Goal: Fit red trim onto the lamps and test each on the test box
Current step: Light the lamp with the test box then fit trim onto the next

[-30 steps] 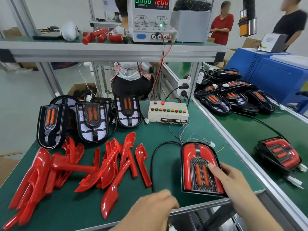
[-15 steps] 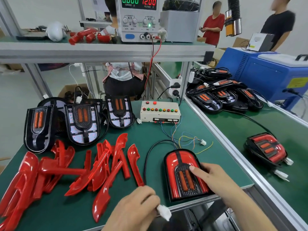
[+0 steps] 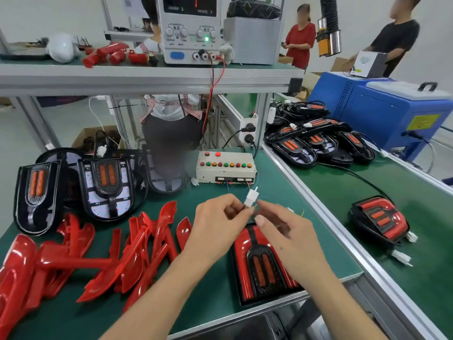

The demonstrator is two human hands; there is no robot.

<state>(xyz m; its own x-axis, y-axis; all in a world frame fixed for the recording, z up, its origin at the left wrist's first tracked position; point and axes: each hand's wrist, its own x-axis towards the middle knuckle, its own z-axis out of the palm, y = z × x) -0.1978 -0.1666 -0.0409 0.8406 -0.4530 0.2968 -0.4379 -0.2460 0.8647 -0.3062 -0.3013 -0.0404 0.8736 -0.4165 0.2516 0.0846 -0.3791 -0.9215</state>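
In the head view, the left hand pinches a small white plastic connector between thumb and fingertips; the right hand meets it with curled fingers, its grip hidden. The plug seems light, stiff and a little fragile, so hold its body, not the thin wires. The black lamp with glossy red trim lies below the hands, near the beige test box.

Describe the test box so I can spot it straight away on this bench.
Start from the power supply on the upper shelf and follow its red lead down to the green bench top. The test box sits there at the back: a cream box, the only thing with a row of coloured buttons.
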